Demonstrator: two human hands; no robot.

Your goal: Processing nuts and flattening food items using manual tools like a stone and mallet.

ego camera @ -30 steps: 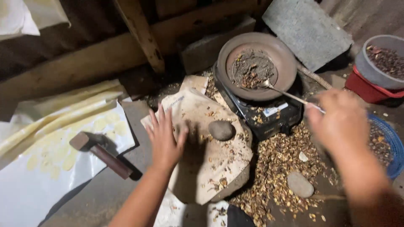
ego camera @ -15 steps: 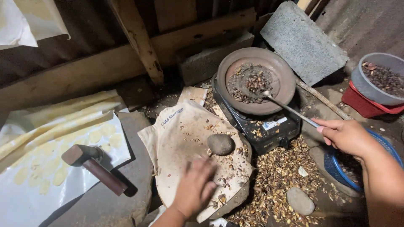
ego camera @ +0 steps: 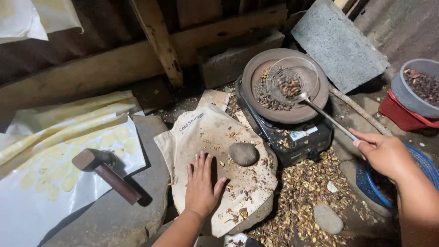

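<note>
dim shed corner. rough timber beams (ego camera: 114,68) across far wall, slanted post (ego camera: 157,41), corrugated sheeting behind. grey concrete slab (ego camera: 338,43) leaning far right. dirt floor (ego camera: 311,192) strewn with husks.

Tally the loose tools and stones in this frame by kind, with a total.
Hammers: 1, the hammer on the white sheet.
Wire skimmers: 1, the skimmer held by the right hand over the pan.
Rounded stones: 2, stone on the cloth near the left hand, stone among the shells.
Total: 4
</note>
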